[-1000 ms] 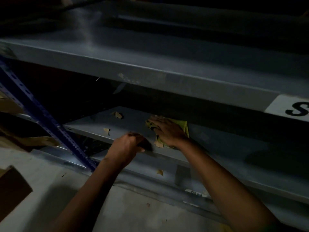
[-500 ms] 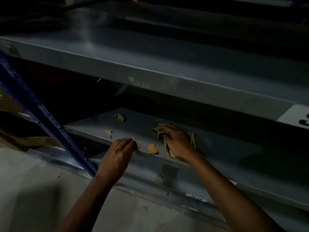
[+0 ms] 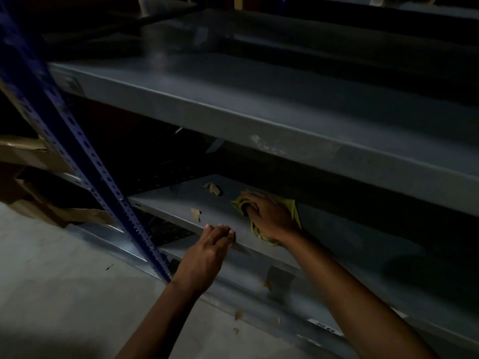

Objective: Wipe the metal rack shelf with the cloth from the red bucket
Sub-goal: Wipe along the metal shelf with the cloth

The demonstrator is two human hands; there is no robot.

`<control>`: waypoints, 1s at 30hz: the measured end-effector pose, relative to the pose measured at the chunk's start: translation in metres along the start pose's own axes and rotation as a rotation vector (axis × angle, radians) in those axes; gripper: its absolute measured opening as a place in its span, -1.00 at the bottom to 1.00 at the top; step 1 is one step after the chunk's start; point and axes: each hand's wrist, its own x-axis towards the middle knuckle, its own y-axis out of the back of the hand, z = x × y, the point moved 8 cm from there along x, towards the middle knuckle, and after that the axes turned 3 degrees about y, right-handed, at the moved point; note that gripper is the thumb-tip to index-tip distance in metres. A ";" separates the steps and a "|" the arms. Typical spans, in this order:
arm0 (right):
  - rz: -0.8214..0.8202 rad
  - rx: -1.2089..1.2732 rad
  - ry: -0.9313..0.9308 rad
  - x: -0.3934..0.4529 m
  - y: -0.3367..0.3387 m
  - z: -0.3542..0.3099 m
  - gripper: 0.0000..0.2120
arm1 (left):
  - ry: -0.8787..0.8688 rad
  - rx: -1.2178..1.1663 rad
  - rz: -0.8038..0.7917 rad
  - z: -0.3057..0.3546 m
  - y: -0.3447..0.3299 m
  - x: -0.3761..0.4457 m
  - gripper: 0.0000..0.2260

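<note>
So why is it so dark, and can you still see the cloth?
Head view: dim light leaves the space under the upper grey metal shelf black; the yellow-green cloth still shows under the right hand; the left hand looks slightly soft; the blue perforated upright bends from wide-angle distortion.

A blue upright post (image 3: pixel 77 161) with rows of punched holes runs diagonally from the upper left down to the concrete floor (image 3: pixel 64 294), which is pale grey and marked with a few dark specks. Behind the post at the left sit flattened cardboard pieces (image 3: pixel 26 151) — brown, creased, partly in shadow. Small torn scraps of brown paper (image 3: pixel 213 188) lie scattered about, one further forward (image 3: pixel 196 213) and several more on the floor near the rack's foot (image 3: pixel 238 315). A white label (image 3: pixel 327 327) with dark lettering is stuck low on the right — too blurred to read with certainty. The surroundings are dim.
</note>
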 end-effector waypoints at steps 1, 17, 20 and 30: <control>0.033 -0.014 0.013 0.009 0.000 -0.005 -0.61 | -0.009 0.015 -0.003 0.000 -0.001 -0.001 -0.62; -0.171 0.052 0.177 0.025 -0.036 -0.043 -0.60 | -0.109 0.021 -0.043 -0.002 -0.011 -0.018 -0.57; -0.116 0.023 0.174 0.025 -0.032 -0.040 -0.64 | -0.101 0.071 -0.024 0.002 -0.006 -0.018 -0.61; -0.047 -0.121 0.003 0.077 -0.039 -0.030 -0.59 | -0.130 0.231 -0.139 0.022 -0.012 -0.029 -0.46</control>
